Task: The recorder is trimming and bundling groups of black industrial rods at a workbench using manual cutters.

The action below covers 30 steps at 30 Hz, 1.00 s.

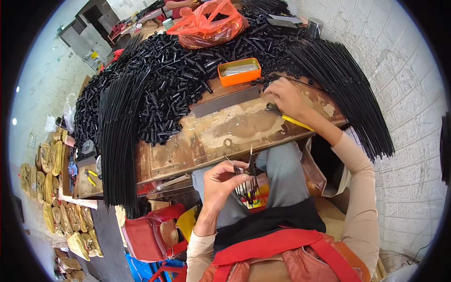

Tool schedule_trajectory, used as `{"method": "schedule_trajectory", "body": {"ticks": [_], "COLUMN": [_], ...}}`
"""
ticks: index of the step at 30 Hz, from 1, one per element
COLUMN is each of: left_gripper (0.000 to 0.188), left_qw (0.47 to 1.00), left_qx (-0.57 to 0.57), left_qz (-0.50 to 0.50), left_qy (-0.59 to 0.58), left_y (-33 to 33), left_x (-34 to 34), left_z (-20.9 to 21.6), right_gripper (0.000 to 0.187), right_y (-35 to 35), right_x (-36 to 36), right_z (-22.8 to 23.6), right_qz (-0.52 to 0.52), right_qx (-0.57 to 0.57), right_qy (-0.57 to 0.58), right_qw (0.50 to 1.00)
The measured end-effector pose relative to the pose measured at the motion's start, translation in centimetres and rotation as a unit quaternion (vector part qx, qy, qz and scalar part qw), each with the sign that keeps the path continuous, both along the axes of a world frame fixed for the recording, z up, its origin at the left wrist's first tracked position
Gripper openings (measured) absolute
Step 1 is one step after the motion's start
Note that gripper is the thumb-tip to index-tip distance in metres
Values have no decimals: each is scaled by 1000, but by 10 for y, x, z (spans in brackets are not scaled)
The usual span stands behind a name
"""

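Note:
My left hand (220, 182) is closed in front of the table edge, above my lap. It pinches a small bundle of thin black rods (252, 190), which hang below the fingers; a thin metal pin (230, 160) sticks up beside the thumb and fingers. My right hand (287, 97) rests over the tabletop at the right, fingers bent down among small black ring-shaped parts (278, 70). Whatever its fingertips hold is too small or hidden to name. Pliers with a yellow handle (297, 123) lie beneath the right wrist. A dark flat bar (226, 101) lies left of that hand.
An orange tin (239, 81) holds thin metal pins. Black tubular parts (164, 89) are heaped behind it, under a red plastic bag (209, 28). Long black rod bundles overhang the table at left (117, 136) and right (350, 84). Another person's hand (190, 3) shows at the far end.

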State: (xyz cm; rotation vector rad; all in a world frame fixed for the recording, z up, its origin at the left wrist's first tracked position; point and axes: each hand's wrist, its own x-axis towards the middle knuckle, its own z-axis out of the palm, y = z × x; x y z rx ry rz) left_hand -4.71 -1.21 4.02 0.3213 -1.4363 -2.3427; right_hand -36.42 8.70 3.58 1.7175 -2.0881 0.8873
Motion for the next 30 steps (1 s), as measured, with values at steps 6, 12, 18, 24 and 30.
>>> {"method": "schedule_trajectory", "body": {"ticks": [6, 12, 18, 24, 30], "left_gripper": [16, 13, 18, 33, 44], "left_qw": [999, 999, 994, 992, 992], "left_qx": [-29, -13, -39, -47, -30], "left_qz": [-38, -47, -88, -119, -123], "left_qy": [8, -24, -53, -8, 14], "left_y": [-2, 0, 4, 18, 27], "left_x": [-5, -2, -9, -5, 10], "left_z": [-9, -2, 3, 20, 34], "right_gripper": [11, 17, 16, 18, 15], "right_y": [-42, -44, 5, 44, 66], "right_x": [-30, -36, 95, 146, 155], "right_z": [-6, 2, 66, 88, 103], "right_qz": [-36, 0, 164, 239, 276], "right_qx": [121, 105, 110, 107, 89], "right_qy": [115, 134, -454, -544, -491], "right_qw": [985, 985, 869, 797, 822]}}
